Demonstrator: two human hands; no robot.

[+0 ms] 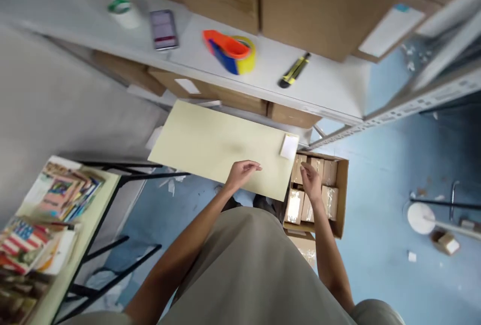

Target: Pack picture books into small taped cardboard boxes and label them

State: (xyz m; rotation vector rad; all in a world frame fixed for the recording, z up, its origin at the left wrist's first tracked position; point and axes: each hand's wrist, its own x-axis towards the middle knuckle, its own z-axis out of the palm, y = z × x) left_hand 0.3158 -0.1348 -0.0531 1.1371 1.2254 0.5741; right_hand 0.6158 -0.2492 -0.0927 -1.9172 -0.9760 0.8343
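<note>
The floor (379, 189) is blue, and a pale shelf (334, 89) crosses the upper part of the frame, bearing large cardboard boxes (319, 9). Along its front, left to right, lie a tape roll (130, 18), a phone (164, 29), an orange and blue tape dispenser (226, 45) and a yellow and black knife (295, 70). A cream table (199, 134) occupies the centre, with a white slip of paper (289, 146) at its right end. Just beside that end, right of centre, stands an open carton (341, 199) of small taped boxes (330, 173).

The left hand (246, 169) is over the table's near edge, fingers loosely curled, gap narrow; contact cannot be determined. The right hand (311, 179) is over the carton, likewise curled and narrow; contact cannot be determined. Books (62, 189) lie on a second table at lower left.
</note>
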